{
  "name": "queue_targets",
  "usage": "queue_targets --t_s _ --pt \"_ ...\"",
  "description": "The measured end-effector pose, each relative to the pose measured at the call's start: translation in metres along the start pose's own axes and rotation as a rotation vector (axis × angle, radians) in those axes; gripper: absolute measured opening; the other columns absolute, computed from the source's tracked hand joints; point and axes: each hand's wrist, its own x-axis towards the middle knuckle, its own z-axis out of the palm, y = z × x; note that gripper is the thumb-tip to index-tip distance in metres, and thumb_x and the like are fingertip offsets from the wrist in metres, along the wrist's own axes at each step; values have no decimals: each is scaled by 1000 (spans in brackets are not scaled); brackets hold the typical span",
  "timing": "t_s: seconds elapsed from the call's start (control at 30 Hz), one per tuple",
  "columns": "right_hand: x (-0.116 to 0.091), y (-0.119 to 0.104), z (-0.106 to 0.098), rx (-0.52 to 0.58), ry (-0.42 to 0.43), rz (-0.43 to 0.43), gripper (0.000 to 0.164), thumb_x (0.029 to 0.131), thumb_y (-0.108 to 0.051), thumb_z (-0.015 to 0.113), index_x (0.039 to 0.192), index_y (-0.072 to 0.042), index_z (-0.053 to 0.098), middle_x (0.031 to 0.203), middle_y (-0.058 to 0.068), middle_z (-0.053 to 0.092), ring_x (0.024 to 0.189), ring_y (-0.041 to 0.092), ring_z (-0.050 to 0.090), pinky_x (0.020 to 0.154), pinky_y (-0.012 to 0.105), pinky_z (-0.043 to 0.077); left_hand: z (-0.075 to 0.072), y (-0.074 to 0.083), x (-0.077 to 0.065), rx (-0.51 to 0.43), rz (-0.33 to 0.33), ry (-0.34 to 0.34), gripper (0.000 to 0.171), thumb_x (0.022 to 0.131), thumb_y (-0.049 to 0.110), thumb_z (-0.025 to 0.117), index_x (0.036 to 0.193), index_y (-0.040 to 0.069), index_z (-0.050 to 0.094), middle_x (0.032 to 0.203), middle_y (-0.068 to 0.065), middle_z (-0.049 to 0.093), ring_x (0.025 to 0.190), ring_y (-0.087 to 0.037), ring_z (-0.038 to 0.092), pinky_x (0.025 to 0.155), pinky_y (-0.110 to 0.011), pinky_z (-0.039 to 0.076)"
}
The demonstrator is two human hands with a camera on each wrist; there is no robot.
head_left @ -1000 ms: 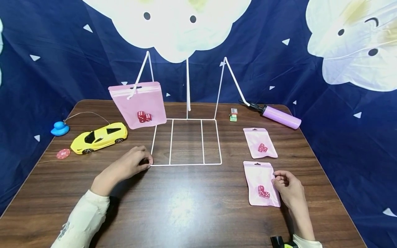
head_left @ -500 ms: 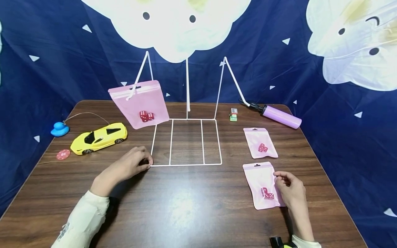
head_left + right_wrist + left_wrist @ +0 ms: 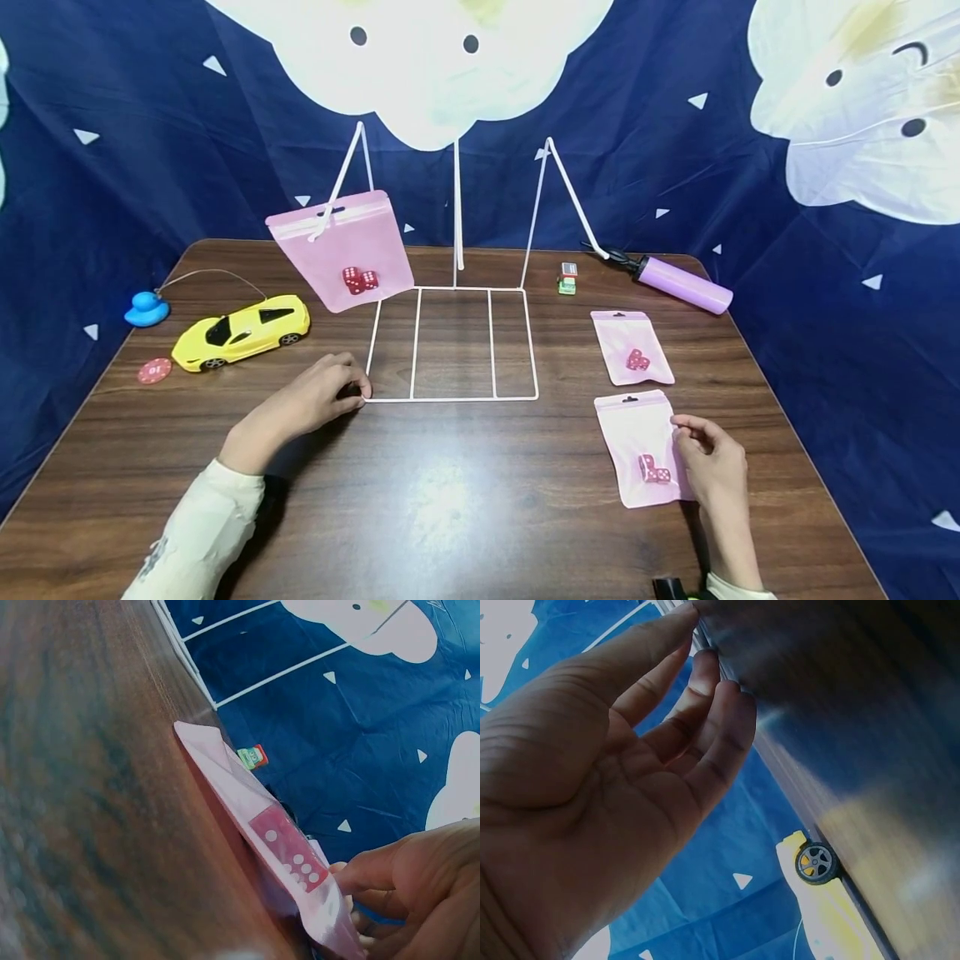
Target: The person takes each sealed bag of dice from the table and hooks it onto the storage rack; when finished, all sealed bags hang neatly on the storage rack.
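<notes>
My left hand (image 3: 311, 396) is at the near left corner of a white wire rack (image 3: 450, 400), thumb and fingertips holding the wire; the left wrist view shows the hand (image 3: 615, 772) from its palm side. With thumb and fingers, my right hand (image 3: 716, 475) pinches the right edge of a pink zip bag (image 3: 622, 425) on the table. Red dice (image 3: 654, 471) show through its front. The right wrist view shows this bag (image 3: 225, 776) partly lifted off the wood. Another pink bag of dice (image 3: 330, 258) hangs from the rack's left hook.
A third pink bag (image 3: 615, 342) lies behind the pinched one. Further back are a purple hand pump (image 3: 682, 283) and a small green and red toy (image 3: 567, 279). On the left stand a yellow toy car (image 3: 243, 333), a blue duck (image 3: 147, 309) and a red chip (image 3: 154, 371).
The pinched bag has turned slightly, its lower end swinging right, and my right hand has shifted a little right. The hanging bag has swung slightly right. My left hand stays at the rack's corner.
</notes>
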Motion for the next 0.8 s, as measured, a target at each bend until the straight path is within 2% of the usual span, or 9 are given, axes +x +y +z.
queue_targets --t_s 0.2,0.37,0.47,0.63,0.8 --pt "1 -3 3 152 38 -5 22 99 4 66 119 9 75 81 -18 65 73 -4 55 63 11 45 0 -1 1 4 4 1 14 92 2 83 91 13 74 94 0 59 93 -27 61 88 -52 51" --pt "3 -9 2 404 129 11 14 97 7 70 106 3 79 81 -15 71 69 -3 58 61 10 46 -1 -2 3 -3 27 7 15 91 1 83 90 13 74 92 0 59 89 -26 61 85 -49 52" --pt "3 -12 0 533 184 3 17 96 9 70 101 -2 81 82 -11 72 69 -2 58 60 10 45 -1 -3 4 -4 36 10 15 92 1 83 90 12 74 91 1 58 88 -25 61 84 -48 52" --pt "4 -17 -4 653 263 -61 16 95 11 70 102 1 81 81 -7 71 65 1 55 58 11 44 -1 -3 3 5 29 8 15 91 2 83 90 13 74 92 0 58 91 -28 61 87 -51 52" --pt "7 -21 -6 765 350 -153 14 95 13 71 106 11 78 77 -3 67 60 4 49 52 11 37 1 -3 2 3 23 10 15 92 2 84 90 14 74 93 1 59 92 -29 61 88 -52 52"
